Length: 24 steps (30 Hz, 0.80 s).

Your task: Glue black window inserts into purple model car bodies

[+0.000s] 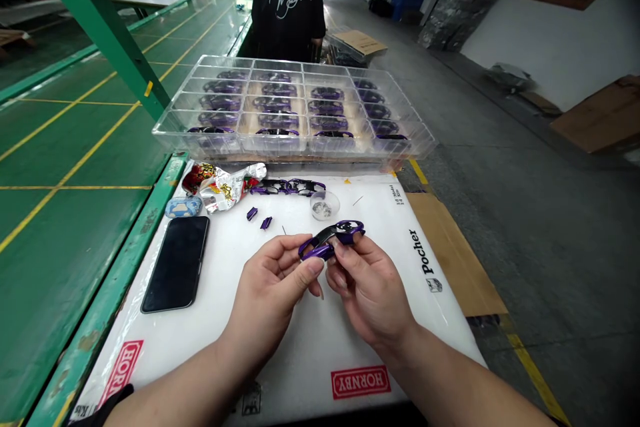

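Between both hands, above the white work surface [300,347], is a purple and black frame-like part [325,237]. My left hand [275,280] pinches its left end between thumb and fingers. The right end is gripped by my right hand [370,280], thumb near the middle of the part. Beyond the hands lie two small purple pieces [267,222] and a small clear dish [325,205] holding tiny items too small to tell. Behind the dish, similar purple and black parts [287,187] rest on the surface.
A clear compartment tray [295,145] with several purple parts stands at the back. To the left are a phone [176,265], a blue and white object [183,207], and a crumpled wrapper [227,188]. A green post [110,27] rises at the left; a person [289,7] sits beyond the tray.
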### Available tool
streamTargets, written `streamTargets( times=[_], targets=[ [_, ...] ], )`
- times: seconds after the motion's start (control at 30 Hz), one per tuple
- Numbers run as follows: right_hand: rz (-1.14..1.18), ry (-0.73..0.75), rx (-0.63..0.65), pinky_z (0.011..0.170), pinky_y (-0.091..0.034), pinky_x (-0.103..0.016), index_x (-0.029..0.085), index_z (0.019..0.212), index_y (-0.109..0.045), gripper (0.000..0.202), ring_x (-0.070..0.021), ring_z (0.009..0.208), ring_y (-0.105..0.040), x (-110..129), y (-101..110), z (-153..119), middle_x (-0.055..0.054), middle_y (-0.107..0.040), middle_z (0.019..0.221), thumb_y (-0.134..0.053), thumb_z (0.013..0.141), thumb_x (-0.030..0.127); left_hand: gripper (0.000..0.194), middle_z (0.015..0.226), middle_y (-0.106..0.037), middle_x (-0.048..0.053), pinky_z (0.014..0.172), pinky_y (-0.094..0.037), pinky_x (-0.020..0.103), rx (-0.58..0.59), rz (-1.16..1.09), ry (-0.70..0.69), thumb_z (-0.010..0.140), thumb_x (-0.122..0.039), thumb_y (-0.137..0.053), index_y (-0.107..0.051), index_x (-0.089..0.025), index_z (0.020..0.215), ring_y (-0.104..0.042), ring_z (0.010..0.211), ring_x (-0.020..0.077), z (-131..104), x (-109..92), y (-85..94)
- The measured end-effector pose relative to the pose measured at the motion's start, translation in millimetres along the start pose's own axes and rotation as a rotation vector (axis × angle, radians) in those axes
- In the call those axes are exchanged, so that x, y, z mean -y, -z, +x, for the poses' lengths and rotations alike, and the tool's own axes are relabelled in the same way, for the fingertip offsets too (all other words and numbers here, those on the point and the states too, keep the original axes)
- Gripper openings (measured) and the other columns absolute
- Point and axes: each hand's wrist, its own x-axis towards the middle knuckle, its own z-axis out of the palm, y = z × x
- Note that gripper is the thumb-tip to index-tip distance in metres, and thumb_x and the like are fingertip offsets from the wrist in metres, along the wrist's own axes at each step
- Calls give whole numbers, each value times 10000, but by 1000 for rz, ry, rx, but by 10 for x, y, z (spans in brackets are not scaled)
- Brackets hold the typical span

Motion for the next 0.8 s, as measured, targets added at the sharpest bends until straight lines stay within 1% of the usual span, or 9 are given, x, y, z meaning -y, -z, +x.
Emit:
streamTargets(
  times=[0.23,0.33,0.43,0.5,0.6,0.67,0.73,0.8],
  targets=[
    [-36,10,-3,528,-374,-233,203,863,-723,412,-87,556,-454,-15,4,8,36,-598,691,-1029,894,476,427,737,-785,10,650,-567,278,-24,3,1,907,-370,-1009,-810,-164,1223,-708,663,167,-9,2,-10],
    [-43,22,0,530,-372,-233,209,850,-701,425,-89,558,-456,-10,2,3,43,-586,683,-1026,895,477,418,731,-782,11,654,-572,279,-8,7,4,914,-379,-1002,-814,-166,1220,-705,661,165,-12,-9,-14],
    [-41,10,-2,527,-365,-233,211,850,-700,412,-88,551,-457,-4,0,-4,44,-588,678,-1020,900,467,431,743,-784,13,654,-586,286,-18,28,-2,901,-388,-1008,-814,-167,1216,-707,661,168,-26,-17,-26],
    [-36,-13,-7,525,-358,-233,208,861,-709,402,-86,545,-454,-1,-3,-9,41,-597,680,-1017,900,465,455,796,-811,24,662,-602,290,-44,54,-10,881,-386,-1021,-809,-168,1220,-714,670,166,-43,-21,-40],
    [-15,-48,-10,515,-335,-227,203,869,-707,408,-82,541,-439,0,-10,-19,40,-596,678,-1020,898,464,481,972,-884,77,707,-641,301,-81,107,-30,863,-380,-1033,-802,-171,1229,-741,702,161,-72,-26,-57],
    [5,-56,-2,504,-316,-220,201,866,-704,413,-79,538,-425,0,-17,-25,43,-588,673,-1025,896,459,493,1084,-907,109,752,-663,307,-103,140,-57,858,-369,-1036,-798,-174,1243,-763,732,162,-85,-32,-60],
    [15,-50,11,501,-320,-219,201,867,-707,407,-80,536,-427,2,-23,-30,45,-584,672,-1021,905,456,493,1131,-913,122,767,-671,305,-108,152,-72,863,-363,-1033,-795,-176,1252,-777,752,165,-88,-40,-58],
    [18,-49,21,507,-347,-228,203,865,-707,394,-87,539,-442,6,-29,-34,45,-584,670,-1009,920,450,475,1145,-913,127,749,-671,298,-93,147,-66,879,-369,-1022,-795,-176,1249,-782,760,169,-84,-48,-53]
  ],
)
